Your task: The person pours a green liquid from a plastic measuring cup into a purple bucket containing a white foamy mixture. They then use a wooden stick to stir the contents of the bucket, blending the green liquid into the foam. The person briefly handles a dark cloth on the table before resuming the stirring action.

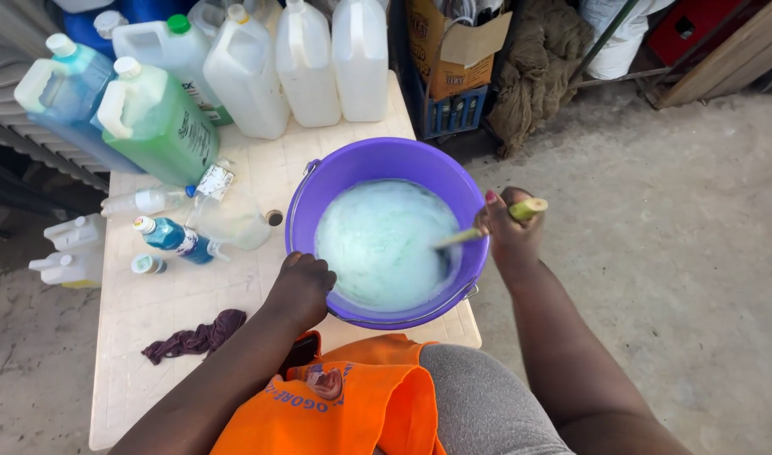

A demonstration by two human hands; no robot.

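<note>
stirring the foamy mix

the right hand (510, 232) grips a pale stick (487, 224), its tip sunk in the frothy bluish liquid (377, 244). the left hand (303, 286) clamps the purple bucket (318, 181) rim at frame centre, on the white table (150, 354). stirring looks under way; next likely needs steady circling without slopping. jugs (243, 67) crowd the upper left.

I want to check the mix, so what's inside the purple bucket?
The purple bucket holds pale blue-green foamy liquid. A stick, gripped by the right hand, dips into it. The foam hides the stick's lower end and the bucket's bottom.
</note>
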